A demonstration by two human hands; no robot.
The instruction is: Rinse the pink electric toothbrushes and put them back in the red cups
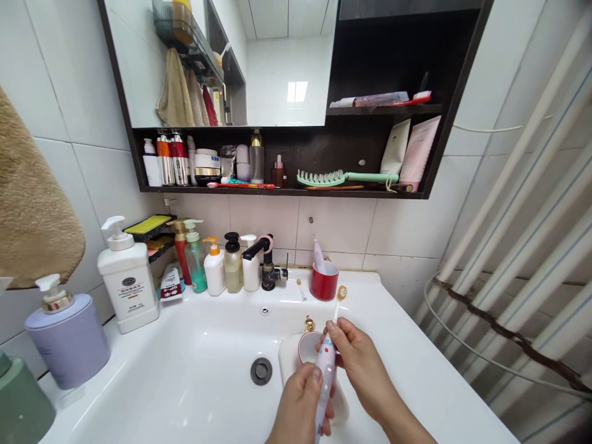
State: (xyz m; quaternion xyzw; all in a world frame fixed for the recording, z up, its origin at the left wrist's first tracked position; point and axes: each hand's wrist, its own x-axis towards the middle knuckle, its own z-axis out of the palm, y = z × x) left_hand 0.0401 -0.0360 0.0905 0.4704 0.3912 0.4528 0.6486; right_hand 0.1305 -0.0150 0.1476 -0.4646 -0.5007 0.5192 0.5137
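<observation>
An electric toothbrush (327, 357) with a pale pink, flower-printed handle is upright and slightly tilted over the right side of the sink. My left hand (300, 394) is wrapped round its handle. Higher up, the fingers of my right hand (363, 364) pinch the white neck where it meets the handle. The brush head (341, 293) with yellowish bristles points toward the wall. Partly hidden behind my hands is a second cup (306, 346), white inside with a red rim. A loose brush head (301, 290) lies on the sink ledge beside a red cup (322, 285), which holds another pale handle (318, 254).
A black faucet (267, 262) stands at the back of the white sink (194, 370). Several pump bottles (215, 268) line the left ledge. Above hangs a dark mirror cabinet (287, 192) with toiletries and a green hairbrush (324, 179). White pipes (509, 246) run along the right.
</observation>
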